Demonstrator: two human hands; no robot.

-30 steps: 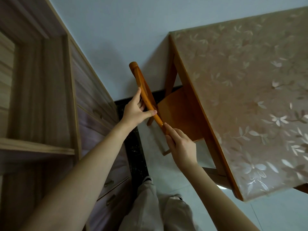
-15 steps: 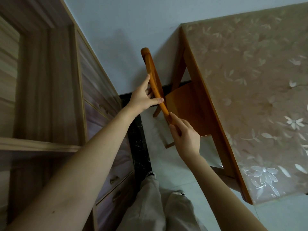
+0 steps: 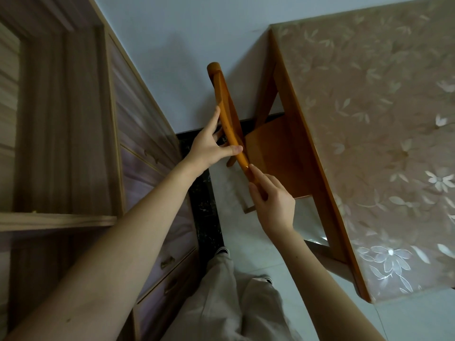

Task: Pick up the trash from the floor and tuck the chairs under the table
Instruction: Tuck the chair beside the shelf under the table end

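Note:
An orange wooden chair (image 3: 222,99) stands at the end of the table (image 3: 320,173), its seat (image 3: 273,153) partly beneath the tabletop. My left hand (image 3: 209,148) grips the curved top rail of the chair's back, thumb across the front, fingers behind. My right hand (image 3: 273,203) holds the near end of the same rail, fingers curled round it. The table is wooden with a flowered plastic cover. No trash shows on the floor in this view.
A wooden cabinet with drawers (image 3: 152,183) runs along the left, close to the chair. A white wall (image 3: 187,45) stands behind. My legs and shoes (image 3: 221,252) are on the pale tiled floor (image 3: 266,244) in the narrow gap between cabinet and table.
Both hands keep their hold on the chair's top rail. The chair's seat has slid a little further under the tabletop, and the view has shifted slightly.

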